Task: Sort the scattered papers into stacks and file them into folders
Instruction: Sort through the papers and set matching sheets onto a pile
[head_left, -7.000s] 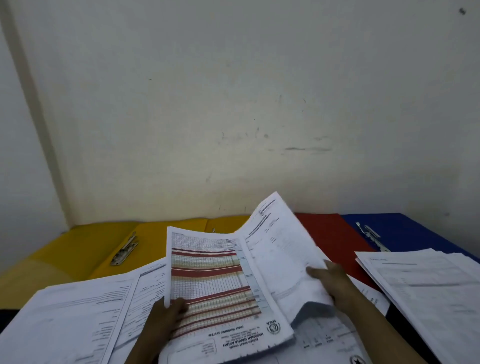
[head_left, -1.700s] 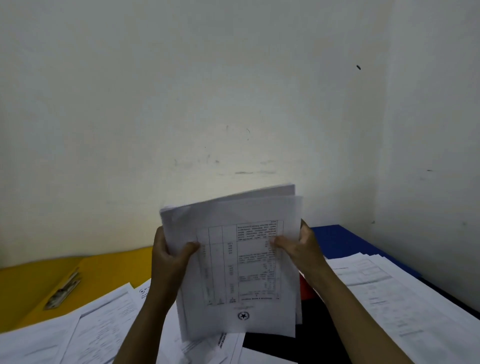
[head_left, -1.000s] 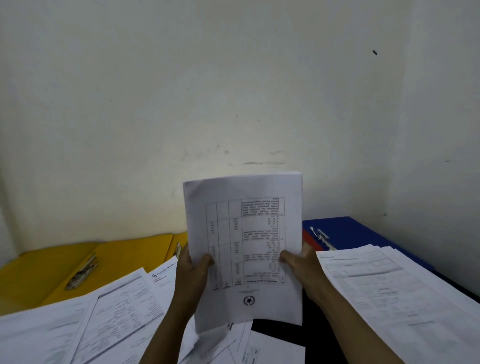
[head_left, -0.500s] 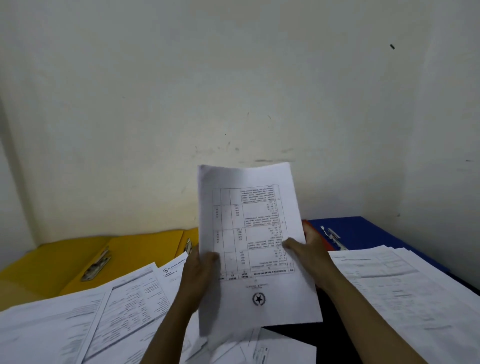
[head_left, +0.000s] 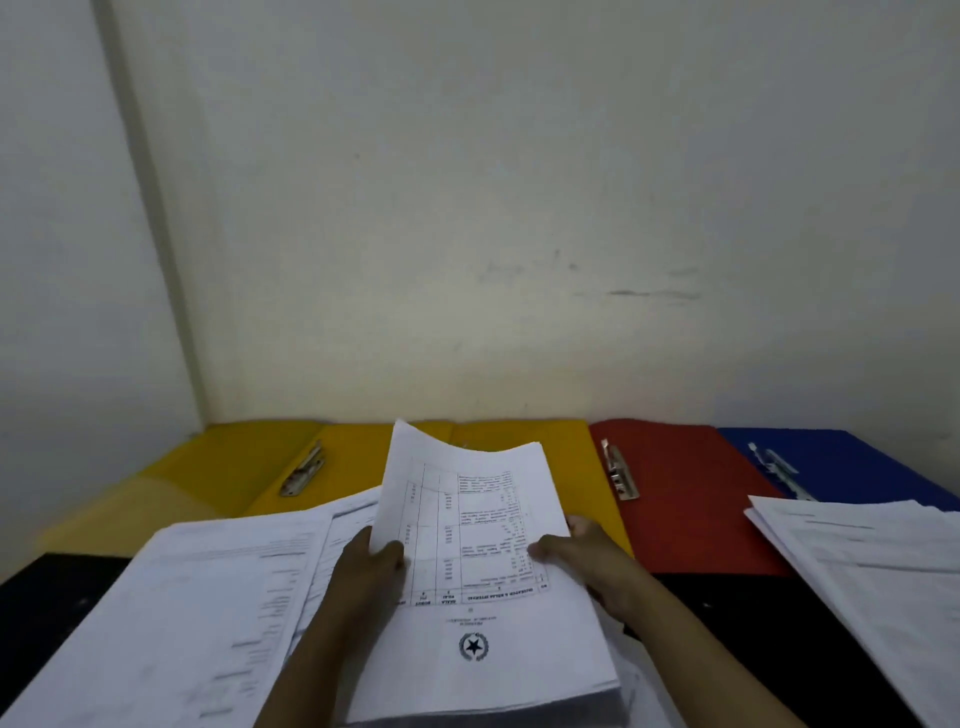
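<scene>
I hold a sheaf of white printed papers (head_left: 483, 561) low over the table, upside down to me, with a table and a star emblem on the top page. My left hand (head_left: 363, 577) grips its left edge, thumb on top. My right hand (head_left: 582, 556) grips its right edge. Along the wall lie open folders: two yellow folders (head_left: 234, 467) (head_left: 561, 452), a red folder (head_left: 691, 499) and a blue folder (head_left: 857, 467), each with a metal clip.
A spread pile of papers (head_left: 197, 613) covers the table at the left. Another paper stack (head_left: 872, 566) lies at the right, overlapping the blue folder. Dark table surface (head_left: 737, 623) shows between them. A wall rises right behind the folders.
The sheaf has come down from upright in front of the wall to a low tilt over the table. My view has turned left, so the red and yellow folders show fully.
</scene>
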